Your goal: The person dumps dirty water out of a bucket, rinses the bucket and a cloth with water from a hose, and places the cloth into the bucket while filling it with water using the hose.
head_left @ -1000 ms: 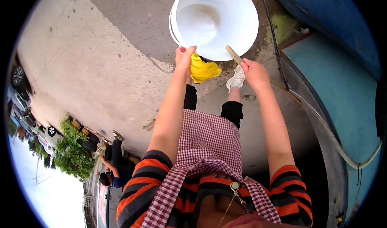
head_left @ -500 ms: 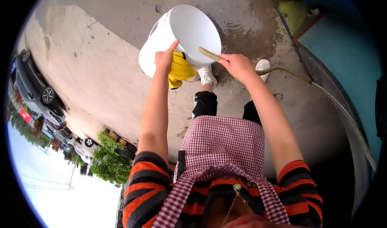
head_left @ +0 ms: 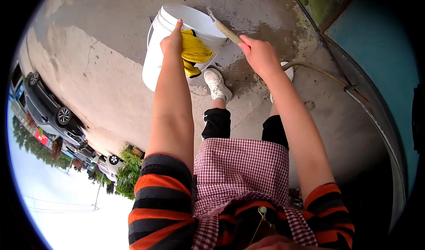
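A white plastic bucket (head_left: 155, 51) is in front of me, its mouth turned up and to the far side. My left hand (head_left: 172, 42) holds the bucket's near side, thumb lying along the wall. A bunched yellow cloth with dark edging (head_left: 195, 50) is in that same hand, hanging against the bucket; the fingers are mostly hidden behind it. My right hand (head_left: 260, 57) is closed round a tan hose (head_left: 228, 32). The hose's end points away past the bucket's rim, with a short stream of water (head_left: 210, 13) leaving it.
The concrete ground (head_left: 110, 77) is wet near the bucket. My white shoes (head_left: 216, 84) stand just below it. The hose trails right to a blue-green container's rim (head_left: 372, 95), beside a dark cable (head_left: 305, 13). Parked cars (head_left: 48, 104) and green plants (head_left: 129, 172) are at left.
The bucket, cloth and left hand have shifted left, and the bucket's mouth has turned farther from me. The hose end has swung from over the bucket's mouth to beyond its right rim; water shows there.
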Tool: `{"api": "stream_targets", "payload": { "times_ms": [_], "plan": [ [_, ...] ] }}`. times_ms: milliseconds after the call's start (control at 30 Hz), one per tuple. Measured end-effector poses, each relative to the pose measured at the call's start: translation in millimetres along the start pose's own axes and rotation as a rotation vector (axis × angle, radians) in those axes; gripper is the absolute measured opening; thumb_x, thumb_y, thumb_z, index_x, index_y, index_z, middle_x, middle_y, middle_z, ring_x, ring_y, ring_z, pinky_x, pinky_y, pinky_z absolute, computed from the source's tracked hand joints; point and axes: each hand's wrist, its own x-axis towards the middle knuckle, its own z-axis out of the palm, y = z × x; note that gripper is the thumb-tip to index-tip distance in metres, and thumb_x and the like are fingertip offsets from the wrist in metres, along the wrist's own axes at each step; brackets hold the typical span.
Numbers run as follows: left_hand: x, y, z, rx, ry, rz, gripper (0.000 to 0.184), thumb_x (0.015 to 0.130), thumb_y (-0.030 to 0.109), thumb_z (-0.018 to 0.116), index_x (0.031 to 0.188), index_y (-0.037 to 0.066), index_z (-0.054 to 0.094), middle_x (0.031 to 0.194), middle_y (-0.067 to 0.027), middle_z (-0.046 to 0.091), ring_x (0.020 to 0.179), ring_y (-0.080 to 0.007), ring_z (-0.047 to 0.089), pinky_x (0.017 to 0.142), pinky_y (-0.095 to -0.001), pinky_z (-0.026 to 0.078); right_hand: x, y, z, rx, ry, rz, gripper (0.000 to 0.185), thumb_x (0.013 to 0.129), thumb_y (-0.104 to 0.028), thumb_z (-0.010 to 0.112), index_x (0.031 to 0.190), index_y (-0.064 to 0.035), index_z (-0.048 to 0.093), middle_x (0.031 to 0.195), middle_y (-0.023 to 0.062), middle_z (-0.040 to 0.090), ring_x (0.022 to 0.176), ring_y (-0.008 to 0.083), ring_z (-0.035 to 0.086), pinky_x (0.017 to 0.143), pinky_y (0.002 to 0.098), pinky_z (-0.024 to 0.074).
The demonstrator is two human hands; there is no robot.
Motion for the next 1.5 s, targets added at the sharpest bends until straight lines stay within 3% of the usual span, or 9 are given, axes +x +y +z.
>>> {"api": "stream_targets", "payload": {
  "times_ms": [133,433,633,833,900,1033,1167,1333,1500],
  "plan": [
    [-31.0,42.7,10.1,0.296,0.109,0.115,0.101,0.055,0.071,0.063,0.111,-0.012,0.049,0.110,-0.0152,0.055,0.101,-0.0233,0.056,0.082,-0.0321,0.045,10.9,18.2,-5.0,0.035,0.066,-0.038,0.030,0.086,-0.030,0.050,0.110,-0.0150,0.058,0.079,0.0167,0.061,0.073,0.0332,0.058,0.065,0.0373,0.0464],
    [-87.1,89.2,61.4,0.558,0.253,0.220,0.101,0.048,0.075,0.063,0.103,-0.008,0.044,0.092,-0.0094,0.059,0.087,-0.0191,0.062,0.071,-0.0266,0.050,10.1,34.0,-44.5,0.230,0.031,0.012,0.034,0.085,-0.027,0.052,0.117,-0.0142,0.053,0.076,0.0181,0.060,0.067,0.0296,0.059,0.065,0.0342,0.0453],
    [-87.0,85.1,70.4,0.625,0.328,0.328,0.101,0.047,0.075,0.064,0.102,-0.007,0.043,0.090,-0.0110,0.061,0.083,-0.0207,0.063,0.071,-0.0269,0.050,9.5,62.0,-24.9,0.193,0.096,-0.155,0.045,0.088,-0.024,0.048,0.132,-0.0208,0.036,0.092,0.0155,0.062,0.067,0.0278,0.059,0.069,0.0331,0.0453],
    [-66.8,41.8,31.1,0.616,0.203,0.423,0.114,0.047,0.076,0.062,0.112,-0.015,0.039,0.100,-0.0214,0.059,0.093,-0.0293,0.060,0.078,-0.0332,0.048,26.9,57.3,-14.5,0.379,-0.615,0.074,0.044,0.089,-0.027,0.044,0.132,-0.0221,0.036,0.100,0.0132,0.061,0.083,0.0251,0.060,0.076,0.0337,0.0451],
    [-46.7,15.0,19.3,0.583,0.178,0.542,0.114,0.048,0.075,0.063,0.111,-0.017,0.038,0.104,-0.0273,0.056,0.098,-0.0337,0.057,0.083,-0.0360,0.045,48.0,67.4,33.3,0.362,-0.503,-0.064,0.044,0.089,-0.028,0.045,0.132,-0.0233,0.037,0.100,0.0110,0.061,0.075,0.0212,0.059,0.069,0.0332,0.0469],
    [-37.7,-27.3,5.1,0.541,0.146,0.618,0.093,0.055,0.067,0.068,0.097,-0.012,0.044,0.098,-0.0263,0.054,0.092,-0.0324,0.055,0.084,-0.0340,0.042,104.0,48.3,106.7,0.343,-0.515,-0.333,0.041,0.088,-0.028,0.046,0.129,-0.0227,0.042,0.088,0.0097,0.061,0.057,0.0199,0.056,0.063,0.0315,0.0471],
    [-24.8,-64.2,12.1,0.468,0.174,0.668,0.076,0.060,0.059,0.071,0.086,-0.007,0.043,0.087,-0.0184,0.054,0.080,-0.0250,0.053,0.076,-0.0317,0.043,137.0,27.9,129.0,0.266,-0.844,-0.353,0.040,0.085,-0.028,0.048,0.126,-0.0244,0.046,0.075,0.0074,0.057,0.053,0.0176,0.052,0.050,0.0309,0.0439],
    [-26.6,-93.4,13.1,0.316,0.095,0.686,0.064,0.069,0.048,0.070,0.088,-0.006,0.043,0.091,-0.0159,0.052,0.084,-0.0206,0.049,0.078,-0.0288,0.041,153.9,40.0,175.4,0.605,-0.885,-0.269,0.039,0.084,-0.027,0.051,0.123,-0.0272,0.050,0.061,0.0032,0.045,0.047,0.0135,0.042,0.042,0.0281,0.0372],
    [-22.5,-116.4,13.6,0.275,0.088,0.709,0.055,0.073,0.041,0.070,0.090,-0.003,0.041,0.091,-0.0109,0.047,0.081,-0.0166,0.045,0.075,-0.0275,0.039,150.1,33.1,193.2,0.480,-1.025,-0.393,0.040,0.084,-0.025,0.051,0.123,-0.0265,0.050,0.062,0.0026,0.045,0.049,0.0129,0.042,0.043,0.0278,0.0372]
  ]
}}
